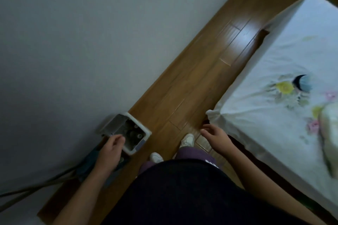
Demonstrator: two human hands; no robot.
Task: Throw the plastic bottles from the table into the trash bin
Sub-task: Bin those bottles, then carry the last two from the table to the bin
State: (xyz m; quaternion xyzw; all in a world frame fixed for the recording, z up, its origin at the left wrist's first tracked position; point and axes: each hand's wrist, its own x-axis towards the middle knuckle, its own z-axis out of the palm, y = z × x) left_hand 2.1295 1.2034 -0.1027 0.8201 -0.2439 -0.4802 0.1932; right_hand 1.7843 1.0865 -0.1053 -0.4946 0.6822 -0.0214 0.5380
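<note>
A white rectangular trash bin (141, 142) stands on the wooden floor against the wall, its lid (114, 123) flipped up toward the wall. Inside it, in the dark, lie clear plastic bottles (134, 132), with round caps showing. My left hand (111, 147) hovers over the bin's near left corner with its fingers curled by the lid's lower edge; whether it grips anything is unclear. My right hand (214, 134) is held out over the floor near the bed corner, fingers apart and holding nothing. No table is in view.
A bed with a white floral sheet (285, 71) fills the right side. A grey wall (64, 51) runs along the left. A dark blue object (86, 167) and cables (36, 187) lie behind the bin. My white shoes (187, 139) stand on the floor strip.
</note>
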